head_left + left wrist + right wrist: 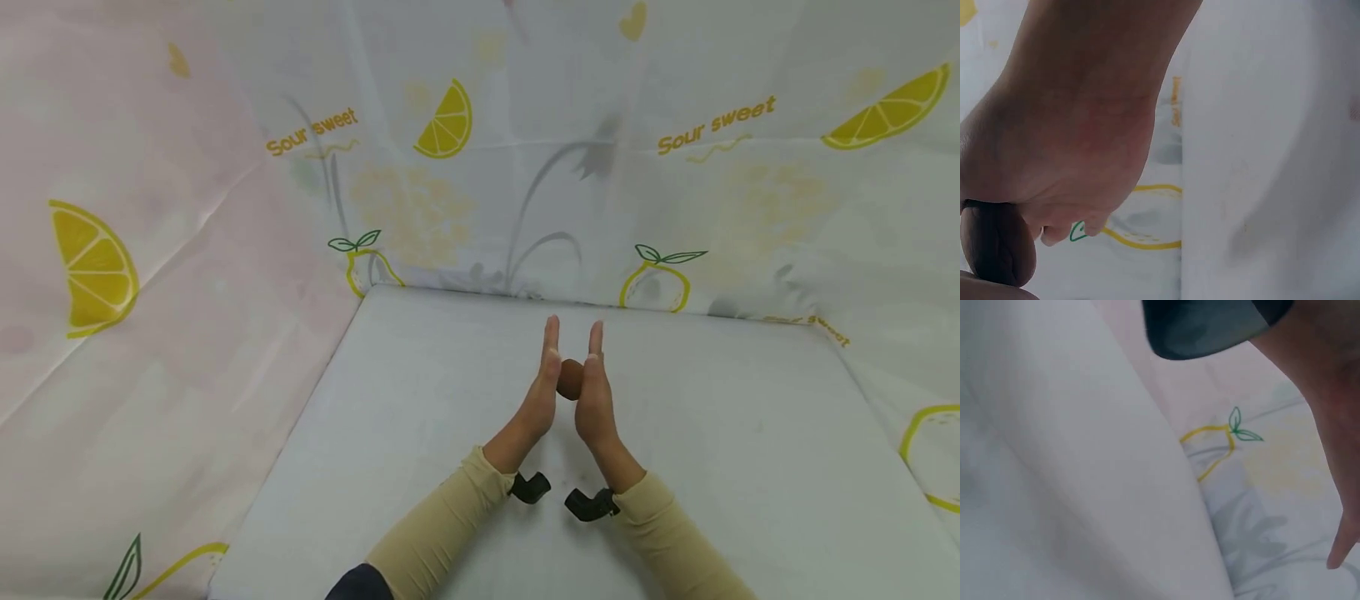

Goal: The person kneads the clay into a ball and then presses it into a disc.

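Between my two palms sits a brown, rounded lump (570, 381), dark and creased on one side in the left wrist view; its material is not clear. My left hand (542, 396) lies against its left side, fingers straight and pointing away from me. Against the opposite side is my right hand (595, 402), its fingers also straight. The hands face each other palm to palm over the white table, fingertips apart. The left wrist view shows the right hand large, with the lump under its palm. Seen from the right wrist, the left hand (1338, 406) fills the right edge and the lump is hidden.
A white-covered tabletop (420, 400) stretches beneath both arms. Behind it and along its sides hangs a pale sheet (525, 208) printed with lemons and words. A black wrist camera (531, 488) sits on the left wrist, another black camera (590, 505) on the right.
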`<state>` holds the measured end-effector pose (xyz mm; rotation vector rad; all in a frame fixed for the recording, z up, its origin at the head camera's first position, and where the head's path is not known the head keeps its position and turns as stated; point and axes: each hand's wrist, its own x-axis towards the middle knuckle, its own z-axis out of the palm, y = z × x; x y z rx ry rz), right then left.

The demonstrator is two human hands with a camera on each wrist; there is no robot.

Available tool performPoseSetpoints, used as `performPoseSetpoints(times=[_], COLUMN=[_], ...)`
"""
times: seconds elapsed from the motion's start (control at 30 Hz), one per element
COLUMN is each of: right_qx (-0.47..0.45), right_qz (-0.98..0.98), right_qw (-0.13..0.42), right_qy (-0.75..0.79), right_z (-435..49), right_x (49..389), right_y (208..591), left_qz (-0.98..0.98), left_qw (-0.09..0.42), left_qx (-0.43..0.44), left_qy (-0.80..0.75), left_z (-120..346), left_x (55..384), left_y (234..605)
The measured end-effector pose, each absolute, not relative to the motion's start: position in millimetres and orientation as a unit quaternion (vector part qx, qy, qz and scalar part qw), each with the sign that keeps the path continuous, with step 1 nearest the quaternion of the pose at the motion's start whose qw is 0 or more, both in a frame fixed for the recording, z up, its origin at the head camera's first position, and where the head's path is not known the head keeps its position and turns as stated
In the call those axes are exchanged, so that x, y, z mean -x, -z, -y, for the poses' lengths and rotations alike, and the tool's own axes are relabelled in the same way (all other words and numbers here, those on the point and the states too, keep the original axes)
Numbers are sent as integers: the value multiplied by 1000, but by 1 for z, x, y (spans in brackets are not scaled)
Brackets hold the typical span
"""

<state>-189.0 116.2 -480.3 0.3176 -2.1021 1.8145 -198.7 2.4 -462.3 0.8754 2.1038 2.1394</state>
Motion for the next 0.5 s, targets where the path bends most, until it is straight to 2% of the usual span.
performPoseSetpoints(times=[0.33,0.5], right_qx=[-207,-245], right_qz=[785,778], right_qw=[296,331], right_qy=[-503,-474], right_z=[-105,-100], right_x=[181,177], right_y=[499,497], left_qz=[-675,-677], left_qw=[7,12], left_qx=[-239,-219], left_qy=[-699,-702], left_z=[0,-2], left_x=[201,201], left_y=[467,468])
